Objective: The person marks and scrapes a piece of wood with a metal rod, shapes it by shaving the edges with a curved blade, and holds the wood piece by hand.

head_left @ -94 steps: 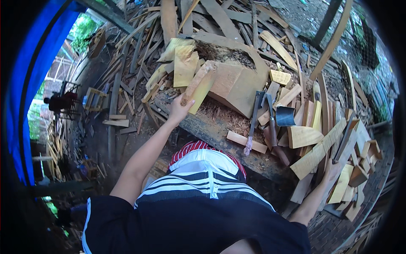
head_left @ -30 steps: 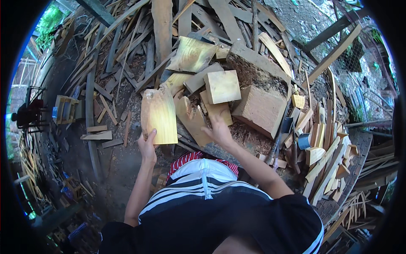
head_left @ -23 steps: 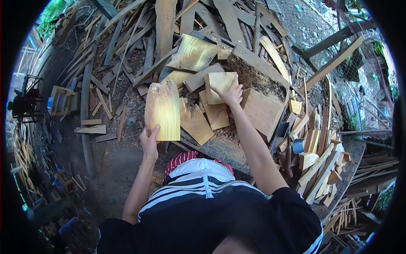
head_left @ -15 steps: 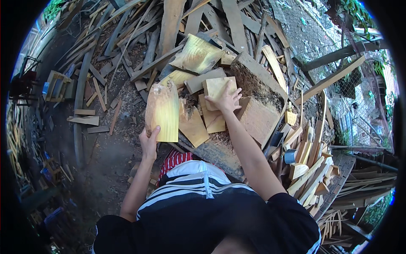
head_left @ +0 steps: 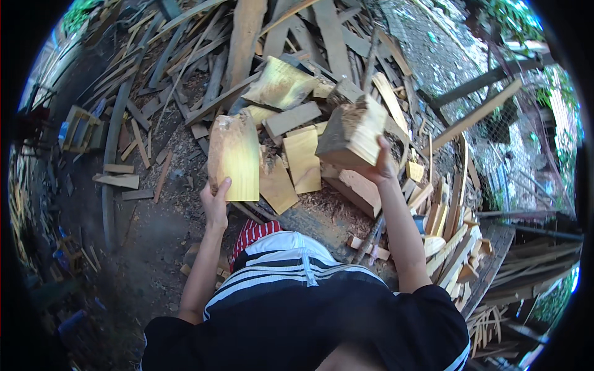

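Note:
My left hand (head_left: 215, 204) grips the lower left edge of a yellow wood slab (head_left: 238, 164) with rough brown bark along its top, thumb over the front face. Thick and chunky, a wood block (head_left: 352, 133) with a grey side and a jagged upper face is held up by my right hand (head_left: 383, 166) at its right end. Flat yellow wood pieces (head_left: 303, 159) lie between the two hands. Beyond them sit a grey-faced block (head_left: 292, 119) and a curved yellow slab (head_left: 279, 82). Under the raised block rests a reddish-brown chunk (head_left: 356, 188).
Long weathered boards (head_left: 247, 40) and sticks pile up at the far side. Cut offcuts (head_left: 455, 247) are heaped on the right, beside a slanting beam (head_left: 476, 114). Loose strips (head_left: 116, 179) lie on the dirt at left. Wood chips cover the work surface before me.
My right hand has gone from lying spread on a square wood piece to gripping a thick block, farther right. The left hand still holds the slab, nearly in place.

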Action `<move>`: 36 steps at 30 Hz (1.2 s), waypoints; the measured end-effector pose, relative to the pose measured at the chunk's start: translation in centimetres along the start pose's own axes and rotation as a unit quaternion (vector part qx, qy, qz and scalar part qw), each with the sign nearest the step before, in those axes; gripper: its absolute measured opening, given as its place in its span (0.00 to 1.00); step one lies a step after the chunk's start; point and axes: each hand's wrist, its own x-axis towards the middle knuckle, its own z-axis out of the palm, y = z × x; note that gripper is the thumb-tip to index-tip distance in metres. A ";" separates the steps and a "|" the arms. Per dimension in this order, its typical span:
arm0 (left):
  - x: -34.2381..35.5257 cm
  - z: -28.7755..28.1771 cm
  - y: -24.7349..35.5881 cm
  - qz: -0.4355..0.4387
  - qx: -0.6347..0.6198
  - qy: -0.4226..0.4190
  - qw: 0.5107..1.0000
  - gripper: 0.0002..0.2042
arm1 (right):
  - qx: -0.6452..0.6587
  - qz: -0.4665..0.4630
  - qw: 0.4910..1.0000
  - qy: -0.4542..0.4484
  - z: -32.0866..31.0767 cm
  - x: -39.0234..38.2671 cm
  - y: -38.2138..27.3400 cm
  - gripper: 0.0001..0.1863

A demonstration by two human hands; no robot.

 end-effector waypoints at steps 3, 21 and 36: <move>-0.6 -0.2 -0.2 -0.018 0.001 -0.027 0.999 0.19 | -0.022 -0.074 0.996 0.054 -4.5 -5.4 -1.4 0.46; -7.4 12.5 6.0 0.243 0.255 -0.363 0.862 0.18 | -0.625 -0.280 0.609 0.399 -9.7 -11.3 5.9 0.38; -6.4 21.3 7.6 0.345 0.452 -0.426 0.704 0.24 | -0.443 -0.009 0.703 0.556 -22.3 -16.4 22.7 0.37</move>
